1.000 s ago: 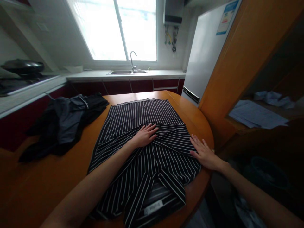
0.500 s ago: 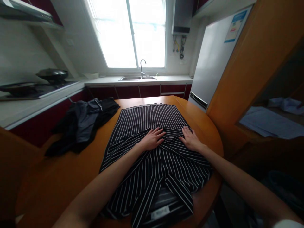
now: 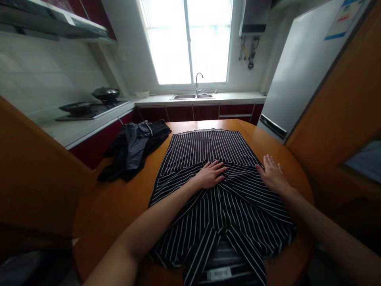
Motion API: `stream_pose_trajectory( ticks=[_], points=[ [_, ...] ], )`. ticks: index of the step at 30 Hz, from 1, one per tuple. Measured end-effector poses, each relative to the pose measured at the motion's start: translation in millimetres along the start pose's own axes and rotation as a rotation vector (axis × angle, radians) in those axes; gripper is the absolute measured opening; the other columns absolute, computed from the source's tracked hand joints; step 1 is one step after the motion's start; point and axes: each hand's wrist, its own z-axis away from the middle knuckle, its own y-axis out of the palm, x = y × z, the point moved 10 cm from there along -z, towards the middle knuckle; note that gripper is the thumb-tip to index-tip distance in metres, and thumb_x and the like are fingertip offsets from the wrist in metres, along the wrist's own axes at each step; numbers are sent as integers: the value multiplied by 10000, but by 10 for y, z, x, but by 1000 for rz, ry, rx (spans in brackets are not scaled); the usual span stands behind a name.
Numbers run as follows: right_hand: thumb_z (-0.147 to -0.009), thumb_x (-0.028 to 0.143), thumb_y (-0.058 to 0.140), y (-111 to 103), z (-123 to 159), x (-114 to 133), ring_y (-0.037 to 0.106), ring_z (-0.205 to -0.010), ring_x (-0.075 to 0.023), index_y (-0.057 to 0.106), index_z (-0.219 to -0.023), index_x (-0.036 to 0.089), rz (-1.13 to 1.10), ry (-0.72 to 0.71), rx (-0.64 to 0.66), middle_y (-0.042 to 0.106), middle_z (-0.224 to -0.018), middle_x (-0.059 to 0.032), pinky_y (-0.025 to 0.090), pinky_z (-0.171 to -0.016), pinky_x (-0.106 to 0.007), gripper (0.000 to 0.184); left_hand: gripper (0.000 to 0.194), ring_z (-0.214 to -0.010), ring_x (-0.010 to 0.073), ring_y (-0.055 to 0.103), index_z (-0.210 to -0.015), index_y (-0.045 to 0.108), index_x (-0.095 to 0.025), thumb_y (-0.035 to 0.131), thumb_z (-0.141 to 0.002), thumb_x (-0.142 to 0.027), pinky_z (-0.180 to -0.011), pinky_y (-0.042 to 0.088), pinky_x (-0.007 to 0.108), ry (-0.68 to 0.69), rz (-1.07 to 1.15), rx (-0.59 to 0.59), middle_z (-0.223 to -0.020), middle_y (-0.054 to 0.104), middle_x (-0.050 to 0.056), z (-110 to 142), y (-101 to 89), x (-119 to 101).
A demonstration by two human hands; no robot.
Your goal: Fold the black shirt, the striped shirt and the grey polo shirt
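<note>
A black shirt with white stripes [image 3: 193,149] lies spread on the wooden table [image 3: 119,210], its collar and label towards me and its hem away from me. Both sleeves are folded across the shirt's middle. My left hand [image 3: 210,174] rests flat on the crossed sleeves with fingers spread. At the shirt's right edge is my right hand [image 3: 272,174], fingers stretched out; I cannot tell whether it touches the cloth.
A heap of dark clothes [image 3: 135,147] lies at the table's far left. Beyond the table are a counter with a sink [image 3: 184,96], a stove with pans [image 3: 105,94] and a fridge [image 3: 300,67].
My right hand has moved rightwards off the crossed sleeves to the shirt's edge. My left hand stays on the sleeves. The whole view has turned to the left.
</note>
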Motion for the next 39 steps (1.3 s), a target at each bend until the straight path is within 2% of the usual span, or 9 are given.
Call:
stream_pose_trajectory(
  ticks=[3,5,10,14,16,20,24,30,39],
  points=[
    [-1005,582,161,19,-54,294,167,-1524,-290,272,-1554,25,-6,-116,4,247,-1627,-185,119,-1221,-548,790,540,-1532,267,156,-1543,344,-344,333,-1034,-526,-1222,139,534,-7,0,5,-1645,256,8,8,-11,-16],
    [-1004,570,185,128,-69,314,188,-1518,-298,296,-1543,17,12,-127,26,268,-1618,-194,124,-1219,-555,780,545,-1534,268,146,-1546,340,-332,333,-1035,-523,-1222,137,533,-5,1,3,-1645,257,13,13,-6,-26],
    [-994,563,187,453,-95,-141,228,-1503,-333,325,-1525,-3,6,-10,62,303,-1598,-218,159,-1198,-606,788,560,-1532,281,147,-1546,348,-300,321,-1036,-529,-1215,132,556,5,-5,-3,-1640,276,33,19,41,-31],
    [-985,586,207,512,-161,-402,236,-1498,-350,364,-1516,22,-81,14,18,324,-1590,-215,133,-1194,-636,791,565,-1534,275,142,-1546,346,-300,310,-1035,-539,-1213,136,557,1,-10,-2,-1643,268,30,14,49,-23],
    [-986,571,221,463,-206,-516,282,-1481,-352,403,-1497,19,-189,79,-7,367,-1567,-224,157,-1201,-604,775,562,-1534,271,143,-1547,345,-296,315,-1037,-531,-1214,140,553,6,-11,-2,-1642,269,30,12,39,-32],
    [-992,532,236,145,-232,-778,495,-1355,-335,545,-1396,15,-482,277,-204,549,-1414,-261,360,-1138,-479,726,557,-1531,274,158,-1546,349,-304,325,-1036,-526,-1212,148,560,2,-9,-4,-1644,259,30,6,21,-21],
    [-977,520,277,-132,-177,-898,593,-1242,-346,678,-1219,21,-635,373,-403,656,-1255,-278,431,-1064,-483,684,551,-1531,268,162,-1545,351,-329,319,-1035,-535,-1219,138,547,4,-16,-9,-1643,258,19,-17,14,24],
    [-978,506,292,-246,-123,-727,620,-1207,-320,690,-1198,40,-682,284,-493,668,-1249,-257,453,-1043,-457,650,555,-1532,258,159,-1548,343,-341,299,-1035,-549,-1230,124,519,0,-39,4,-1646,246,-5,-30,12,54],
    [-983,477,347,-290,-134,-428,584,-1264,-275,655,-1267,61,-625,135,-396,643,-1322,-205,408,-1113,-423,590,558,-1528,266,178,-1542,359,-338,307,-1029,-552,-1227,136,522,1,-26,-3,-1640,265,-8,-61,11,96]
  ],
)
